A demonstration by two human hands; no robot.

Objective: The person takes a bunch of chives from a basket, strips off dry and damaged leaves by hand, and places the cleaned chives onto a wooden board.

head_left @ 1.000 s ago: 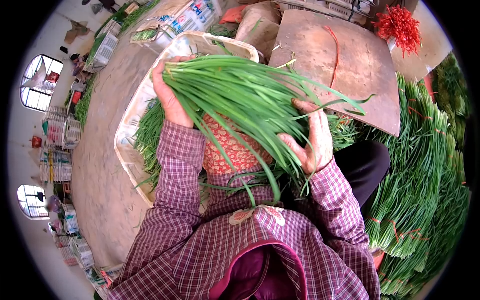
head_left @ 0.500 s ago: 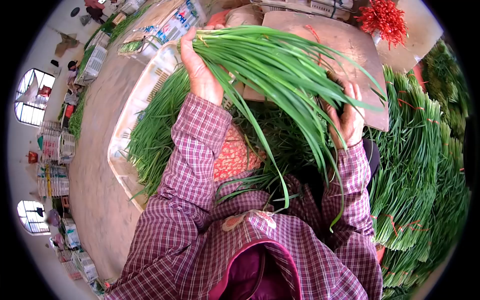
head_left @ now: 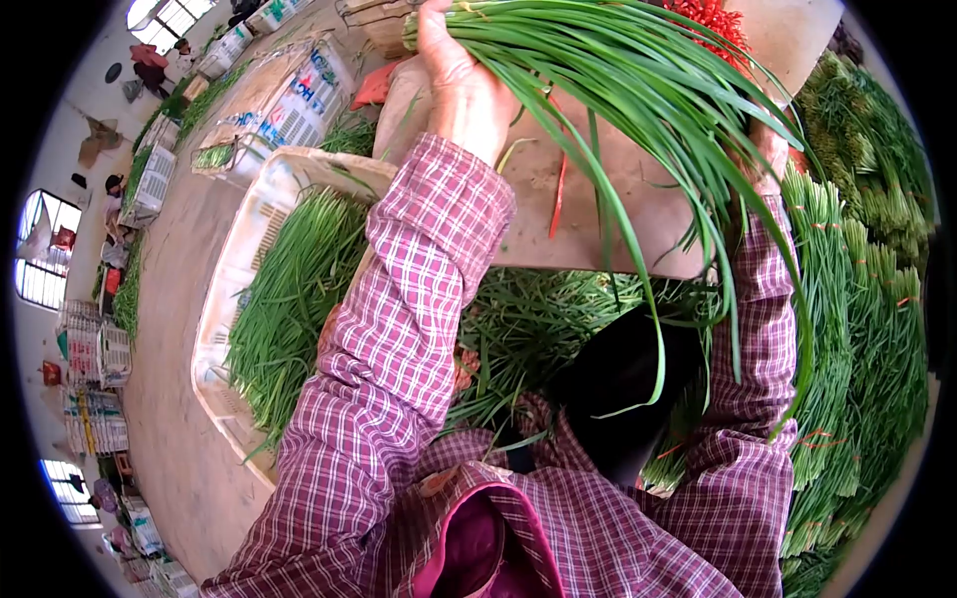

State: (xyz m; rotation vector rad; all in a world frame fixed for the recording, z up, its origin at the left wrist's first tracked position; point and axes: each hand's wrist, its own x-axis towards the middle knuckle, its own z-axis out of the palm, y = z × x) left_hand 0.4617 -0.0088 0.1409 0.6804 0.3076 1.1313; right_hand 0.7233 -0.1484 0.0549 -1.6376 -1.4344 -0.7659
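My left hand (head_left: 461, 85) is closed around the pale stem end of a long bunch of garlic chives (head_left: 608, 75), held up over a flat board (head_left: 598, 224). The green leaves spread to the right and droop over the board's near edge. At the leaf end is my right hand (head_left: 770, 149), with its fingers mostly hidden behind the leaves, so I cannot tell whether they grip anything. Just beyond the leaves sits a cluster of red ties (head_left: 713, 22). A single red tie (head_left: 558, 179) lies on the board.
On the left, a white plastic crate (head_left: 211, 329) holds loose chives (head_left: 289, 289). Tied bundles of chives (head_left: 822, 299) are piled at the right. More loose greens (head_left: 538, 314) lie below the board. Another crate (head_left: 289, 100) stands farther back. People and stacked crates line the far wall.
Both hands and the chives have moved forward and to the right, over the board. My right hand, previously showing spread fingers, is now largely covered by leaves. The view has shifted too.
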